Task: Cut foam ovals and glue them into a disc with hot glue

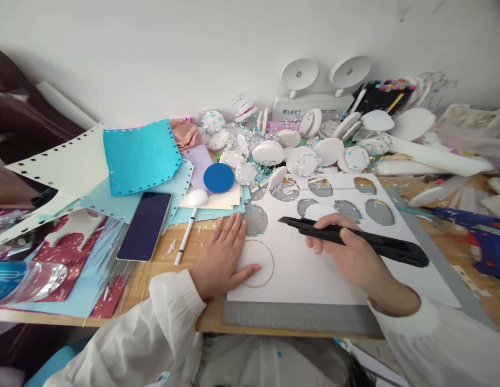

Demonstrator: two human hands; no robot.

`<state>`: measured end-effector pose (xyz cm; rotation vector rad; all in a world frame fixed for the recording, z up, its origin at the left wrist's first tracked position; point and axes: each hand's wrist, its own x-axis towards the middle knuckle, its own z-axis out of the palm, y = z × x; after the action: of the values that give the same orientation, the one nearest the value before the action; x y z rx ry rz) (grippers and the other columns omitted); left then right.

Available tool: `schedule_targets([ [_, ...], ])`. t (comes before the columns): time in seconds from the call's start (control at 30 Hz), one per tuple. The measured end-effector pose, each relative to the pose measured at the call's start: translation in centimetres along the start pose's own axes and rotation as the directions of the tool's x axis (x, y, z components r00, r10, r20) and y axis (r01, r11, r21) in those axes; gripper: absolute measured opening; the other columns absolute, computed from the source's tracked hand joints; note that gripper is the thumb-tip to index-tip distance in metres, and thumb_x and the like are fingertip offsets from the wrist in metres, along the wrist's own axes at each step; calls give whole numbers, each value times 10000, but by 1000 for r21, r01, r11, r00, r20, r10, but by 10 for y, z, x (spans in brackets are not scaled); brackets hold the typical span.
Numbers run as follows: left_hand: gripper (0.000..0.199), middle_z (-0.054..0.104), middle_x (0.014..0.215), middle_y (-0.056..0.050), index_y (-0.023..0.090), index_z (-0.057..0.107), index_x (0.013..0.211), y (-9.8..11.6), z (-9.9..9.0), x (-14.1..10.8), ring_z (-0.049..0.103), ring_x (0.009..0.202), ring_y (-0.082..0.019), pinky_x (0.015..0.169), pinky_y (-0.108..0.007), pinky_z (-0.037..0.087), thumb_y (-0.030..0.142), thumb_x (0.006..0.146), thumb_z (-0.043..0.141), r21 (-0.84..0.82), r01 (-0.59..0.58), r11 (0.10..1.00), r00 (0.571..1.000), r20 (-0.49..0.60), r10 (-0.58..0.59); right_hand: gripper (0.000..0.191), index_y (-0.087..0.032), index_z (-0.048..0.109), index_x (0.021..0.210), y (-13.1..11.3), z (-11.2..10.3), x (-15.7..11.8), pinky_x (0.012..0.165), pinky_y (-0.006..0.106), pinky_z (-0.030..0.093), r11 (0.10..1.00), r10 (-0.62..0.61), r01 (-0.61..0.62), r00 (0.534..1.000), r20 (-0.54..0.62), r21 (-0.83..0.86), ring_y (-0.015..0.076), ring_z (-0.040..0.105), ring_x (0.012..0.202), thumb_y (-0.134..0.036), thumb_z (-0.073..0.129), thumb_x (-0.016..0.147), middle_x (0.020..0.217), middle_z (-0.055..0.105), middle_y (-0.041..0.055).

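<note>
A white sheet with several round holes cut through it lies on a grey cutting mat. My left hand rests flat with its fingers spread at the sheet's left edge, its thumb inside a drawn circle. Over the sheet, my right hand grips a black utility knife, whose tip points left, above the paper. The grey mat shows through the holes behind the knife.
Behind the sheet are piled white discs. To the left lie a phone, a white pen, a blue disc, coloured sheets and a bottle. A blue glue gun is at the right.
</note>
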<state>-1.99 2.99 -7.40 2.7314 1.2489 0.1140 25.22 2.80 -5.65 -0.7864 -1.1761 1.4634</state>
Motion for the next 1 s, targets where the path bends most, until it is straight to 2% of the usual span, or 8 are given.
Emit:
schedule_targets([
  [0.1, 858, 215, 1547, -291, -52, 281, 1445, 4, 1, 3, 128, 1470, -372, 1176, -561, 163, 616, 911, 356, -8, 51, 999, 999, -10, -51, 396, -313, 562, 1222, 6, 9, 12, 637, 344, 528, 994, 105, -107, 993, 60, 25, 209, 652, 798, -443, 637, 856, 922, 704, 48],
  [0.17, 861, 225, 1545, -290, -50, 276, 1448, 5, 0, 6, 144, 1468, -374, 1170, -553, 195, 608, 904, 383, -17, 70, 997, 997, -21, -70, 437, -309, 531, 1246, 11, 12, 18, 641, 347, 529, 989, 143, -146, 986, 86, 21, 216, 651, 850, -426, 659, 845, 1003, 694, 66],
  [0.3, 844, 261, 1541, -277, -21, 311, 1449, 4, -3, 14, 236, 1435, -405, 1137, -551, 269, 585, 879, 450, -33, 110, 993, 993, -46, -112, 263, -262, 578, 1122, 21, 10, 24, 643, 316, 497, 988, 98, -88, 993, 72, -129, 165, 604, 713, -366, 622, 884, 822, 646, 19],
  [0.4, 829, 322, 1520, -261, 8, 348, 1443, 2, -2, 17, 291, 1396, -428, 1101, -572, 311, 584, 860, 476, -63, 112, 992, 991, -67, -117, 258, -254, 542, 1150, 23, 7, 23, 654, 316, 490, 964, 105, -63, 983, 152, -258, 164, 596, 698, -353, 571, 914, 814, 639, 18],
  [0.5, 791, 352, 1508, -242, 44, 378, 1435, -3, -1, 18, 325, 1373, -413, 1087, -571, 327, 573, 857, 490, -88, 94, 992, 990, -96, -103, 194, -245, 557, 1089, 18, 10, 21, 645, 285, 482, 893, 91, -4, 981, 171, -449, 162, 600, 730, -273, 566, 896, 851, 638, 26],
  [0.6, 769, 329, 1530, -215, 58, 358, 1446, -8, 0, 17, 269, 1415, -376, 1137, -552, 259, 548, 868, 489, -84, 63, 994, 990, -121, -73, 131, -233, 579, 977, 14, 16, 20, 606, 260, 462, 799, -2, 121, 980, 199, -589, 154, 588, 713, -199, 562, 852, 839, 629, 26],
  [0.73, 801, 271, 1563, -200, 39, 311, 1463, -14, 0, 16, 132, 1472, -355, 1183, -545, 155, 575, 883, 448, -82, 46, 996, 994, -95, -54, 135, -231, 574, 971, 16, 20, 19, 609, 276, 453, 755, -36, 199, 964, 264, -625, 161, 580, 694, -186, 522, 855, 824, 626, 27],
  [1.0, 766, 270, 1567, -187, 59, 319, 1469, -12, -2, 16, 115, 1478, -357, 1178, -546, 177, 567, 905, 421, -87, 56, 995, 997, -46, -60, 186, -232, 575, 1049, 24, 13, 13, 659, 309, 427, 765, 17, 183, 953, 303, -617, 170, 556, 720, -198, 490, 886, 826, 588, 26],
])
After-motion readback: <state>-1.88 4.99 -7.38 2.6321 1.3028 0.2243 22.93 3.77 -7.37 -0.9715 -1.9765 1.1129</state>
